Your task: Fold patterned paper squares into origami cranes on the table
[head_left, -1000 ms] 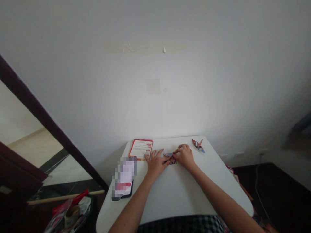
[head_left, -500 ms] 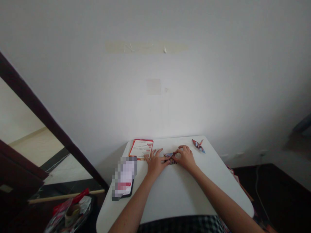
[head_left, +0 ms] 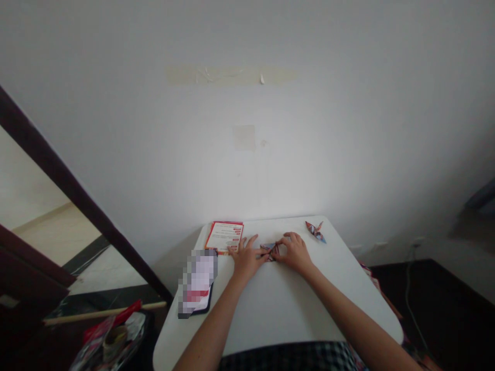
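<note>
A small folded piece of patterned paper (head_left: 272, 256) lies between my hands on the white table (head_left: 276, 309). The thumb and index finger of my left hand (head_left: 246, 260) press on its left side, while the other fingers spread toward the printed sheets. With thumb and fingertips, my right hand (head_left: 296, 253) pinches the paper's right side; the exact fold under the fingertips is too small to make out. Beyond my right hand sits a folded paper crane (head_left: 316, 232) in red and blue, touched by neither hand.
Printed sheets with red edges (head_left: 225, 237) lie at the table's back left. A phone (head_left: 199, 283), mostly blurred out, rests along the left edge. The wall (head_left: 247, 185) rises behind the table. On the floor at left stands a bag-lined bin (head_left: 116, 342).
My right fingertips have shifted slightly over the paper's right side, and less of its lower right corner shows. My left hand stays nearly in place on it.
</note>
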Motion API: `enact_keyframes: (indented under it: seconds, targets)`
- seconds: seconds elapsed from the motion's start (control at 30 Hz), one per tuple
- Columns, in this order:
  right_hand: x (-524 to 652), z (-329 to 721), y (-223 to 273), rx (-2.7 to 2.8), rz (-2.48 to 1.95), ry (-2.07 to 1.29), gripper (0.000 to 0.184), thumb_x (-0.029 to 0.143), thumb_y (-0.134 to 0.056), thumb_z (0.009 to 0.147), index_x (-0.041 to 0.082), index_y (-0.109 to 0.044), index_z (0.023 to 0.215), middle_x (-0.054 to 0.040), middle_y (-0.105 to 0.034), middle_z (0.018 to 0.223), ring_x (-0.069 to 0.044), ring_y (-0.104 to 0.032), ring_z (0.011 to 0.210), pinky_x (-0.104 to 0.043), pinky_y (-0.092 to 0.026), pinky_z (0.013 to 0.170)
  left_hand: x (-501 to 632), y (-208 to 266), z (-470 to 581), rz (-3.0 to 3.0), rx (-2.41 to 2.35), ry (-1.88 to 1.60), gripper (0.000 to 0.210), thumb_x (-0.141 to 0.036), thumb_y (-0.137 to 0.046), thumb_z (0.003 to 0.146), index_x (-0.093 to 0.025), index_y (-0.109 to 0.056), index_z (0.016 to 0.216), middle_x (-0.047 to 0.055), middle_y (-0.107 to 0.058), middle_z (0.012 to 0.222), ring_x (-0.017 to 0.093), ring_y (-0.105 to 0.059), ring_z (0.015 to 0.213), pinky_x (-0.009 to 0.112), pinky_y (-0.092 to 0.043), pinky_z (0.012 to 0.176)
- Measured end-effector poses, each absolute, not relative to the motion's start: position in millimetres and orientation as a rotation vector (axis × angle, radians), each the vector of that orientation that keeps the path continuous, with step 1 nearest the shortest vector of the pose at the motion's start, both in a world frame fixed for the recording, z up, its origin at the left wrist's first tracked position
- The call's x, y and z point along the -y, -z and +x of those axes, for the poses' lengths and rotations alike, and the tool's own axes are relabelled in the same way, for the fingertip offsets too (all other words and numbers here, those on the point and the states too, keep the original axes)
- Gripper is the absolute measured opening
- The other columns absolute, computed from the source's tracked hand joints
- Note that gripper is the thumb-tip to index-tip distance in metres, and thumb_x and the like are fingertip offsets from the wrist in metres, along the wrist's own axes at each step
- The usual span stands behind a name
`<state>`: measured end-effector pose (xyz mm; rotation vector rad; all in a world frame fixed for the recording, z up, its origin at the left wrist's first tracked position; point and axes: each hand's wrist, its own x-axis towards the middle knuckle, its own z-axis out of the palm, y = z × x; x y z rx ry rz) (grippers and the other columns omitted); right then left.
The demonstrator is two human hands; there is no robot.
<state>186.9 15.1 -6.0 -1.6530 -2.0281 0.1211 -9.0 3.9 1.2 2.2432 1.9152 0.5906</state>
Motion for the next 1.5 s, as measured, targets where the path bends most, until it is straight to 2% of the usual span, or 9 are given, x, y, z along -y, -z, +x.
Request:
enact_keyframes:
  seconds: [0.23,0.37,0.5,0.67,0.9,1.13,1.5]
  targets:
    - [-13.7,188.2,11.4,2.084,-1.638,-0.082,0.057,0.059,-0.076,0.067,0.028,-0.066,0.115,-0.0107,-0.051,0.133,-0.029,-0.042,0.126,-0.045,-0.030,0.108,-4.0,-1.5,-8.7,2.244,-1.931,-0.566,0.019,-0.052,-0.069,0.078,-0.053,-0.072,0.097,-0.011,-0.043,0.151,0.036,-0.027,0.141,0.081,0.000,0.104]
    - [-13.0,189.3,14.6,2.085,-1.617,-0.065,0.060,0.063,-0.073,0.068,0.028,-0.065,0.116,-0.0105,-0.051,0.133,-0.028,-0.043,0.125,-0.045,-0.030,0.109,-3.1,-2.8,-8.6,2.241,-1.923,-0.569,0.020,-0.051,-0.068,0.078,-0.050,-0.073,0.098,-0.009,-0.042,0.151,0.037,-0.026,0.142,0.080,0.001,0.105]
    - [-13.5,191.8,16.6,2.073,-1.596,-0.082,0.055,0.063,-0.071,0.071,0.029,-0.066,0.115,-0.0098,-0.051,0.132,-0.028,-0.043,0.125,-0.045,-0.030,0.109,-2.1,-3.3,-8.6,2.260,-1.920,-0.588,0.021,-0.052,-0.068,0.079,-0.054,-0.071,0.099,-0.011,-0.044,0.150,0.037,-0.027,0.141,0.082,0.000,0.103]
    - [-12.4,191.6,15.1,2.044,-1.599,-0.100,0.035,0.050,-0.067,0.081,0.031,-0.069,0.111,-0.0081,-0.054,0.130,-0.026,-0.045,0.124,-0.042,-0.035,0.106,0.3,-4.3,-7.5,2.266,-1.918,-0.598,0.026,-0.050,-0.066,0.081,-0.054,-0.069,0.106,-0.009,-0.044,0.150,0.035,-0.028,0.140,0.079,0.001,0.106]
    - [-5.9,185.0,13.2,2.059,-1.590,0.018,0.038,0.045,-0.068,0.079,0.028,-0.069,0.112,-0.0085,-0.056,0.127,-0.027,-0.041,0.126,-0.042,-0.033,0.107,-0.1,-4.1,-8.6,2.260,-1.908,-0.585,0.026,-0.051,-0.066,0.080,-0.055,-0.068,0.106,-0.010,-0.044,0.150,0.035,-0.028,0.141,0.080,0.001,0.106]
    - [-15.9,183.7,2.2,2.042,-1.632,-0.011,0.021,0.040,-0.065,0.083,0.029,-0.071,0.100,-0.0070,-0.061,0.116,-0.026,-0.046,0.117,-0.038,-0.037,0.096,-3.0,-2.6,-9.5,2.263,-1.906,-0.569,0.026,-0.053,-0.066,0.080,-0.058,-0.067,0.106,-0.011,-0.043,0.151,0.037,-0.027,0.141,0.082,0.000,0.103]
    - [-38.9,186.0,-3.8,2.027,-1.718,-0.012,0.010,0.033,-0.065,0.083,0.026,-0.071,0.088,-0.0052,-0.062,0.109,-0.024,-0.048,0.113,-0.035,-0.036,0.091,-3.5,-2.9,-8.8,2.257,-1.914,-0.553,0.026,-0.054,-0.065,0.080,-0.055,-0.068,0.106,-0.009,-0.044,0.150,0.037,-0.027,0.141,0.081,0.001,0.104]
